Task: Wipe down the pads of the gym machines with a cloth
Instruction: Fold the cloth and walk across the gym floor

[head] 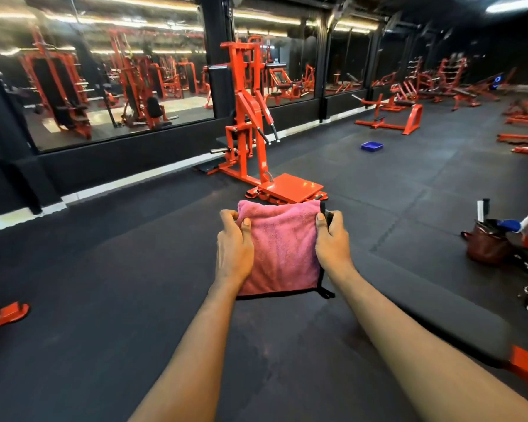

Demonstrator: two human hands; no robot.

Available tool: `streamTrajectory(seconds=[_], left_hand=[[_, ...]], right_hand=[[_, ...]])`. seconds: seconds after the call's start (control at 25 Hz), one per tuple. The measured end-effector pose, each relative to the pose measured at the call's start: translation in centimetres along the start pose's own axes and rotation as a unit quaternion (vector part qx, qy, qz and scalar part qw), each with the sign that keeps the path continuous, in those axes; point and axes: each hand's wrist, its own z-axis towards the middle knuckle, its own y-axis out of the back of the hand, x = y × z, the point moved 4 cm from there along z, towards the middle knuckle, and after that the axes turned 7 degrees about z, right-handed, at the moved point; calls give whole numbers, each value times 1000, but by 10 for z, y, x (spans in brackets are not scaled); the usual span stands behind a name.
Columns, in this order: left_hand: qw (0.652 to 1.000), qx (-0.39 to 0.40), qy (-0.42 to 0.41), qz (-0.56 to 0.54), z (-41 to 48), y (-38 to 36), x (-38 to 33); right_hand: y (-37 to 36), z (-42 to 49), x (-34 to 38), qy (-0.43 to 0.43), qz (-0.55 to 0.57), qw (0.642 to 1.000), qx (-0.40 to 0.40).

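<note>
- I see both hands out in front of me, each gripping a side of a folded pink cloth (282, 248) with black edging.
- My left hand (233, 248) clamps the cloth's left edge, thumb on top, fingers curled behind.
- My right hand (333, 239) pinches the right edge, thumb on the pink face, fingers around the black trim.
- The cloth hangs between the hands, above the black rubber floor (104, 284).
- A black pad (433, 315) on an orange frame lies just right of my right forearm, apart from the cloth.
- An orange machine (250, 123) stands ahead, by the mirror wall (104, 80).
- A blue tray (372, 146) sits on the floor farther back; a brown bag (486, 243) sits on the right.
</note>
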Motion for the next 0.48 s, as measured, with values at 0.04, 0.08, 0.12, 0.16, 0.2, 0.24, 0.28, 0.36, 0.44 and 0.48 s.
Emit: streamTrajectory(seconds=[0.04, 0.08, 0.12, 0.16, 0.2, 0.24, 0.28, 0.36, 0.44, 0.48], left_hand=[[1000, 4, -3, 0, 35, -11, 10], [1000, 8, -8, -3, 65, -19, 17], [1000, 13, -14, -6, 94, -28, 22], [1000, 20, -23, -7, 130, -38, 28], [999, 26, -29, -9, 165, -51, 32], [999, 29, -32, -12, 198, -66, 37], [999, 33, -32, -15, 228, -82, 42], [998, 45, -41, -22, 281, -123, 51], [996, 60, -56, -28, 324, -163, 61], [995, 67, -63, -31, 349, -187, 65]], right_hand=[[-20, 30, -5, -2, 1, 1000, -8], [-35, 57, -8, -5, 1, 1000, -17], [-48, 81, -10, -6, 0, 1000, -24], [-65, 111, -11, -4, 1, 999, -33], [-80, 141, -13, -3, 1, 999, -41], [-91, 170, -17, -2, -1, 999, -48], [-99, 197, -23, -3, -4, 998, -58], [-112, 254, -41, -6, -10, 997, -79], [-120, 305, -64, -15, -11, 995, -95], [-124, 336, -78, -18, -10, 994, -103]])
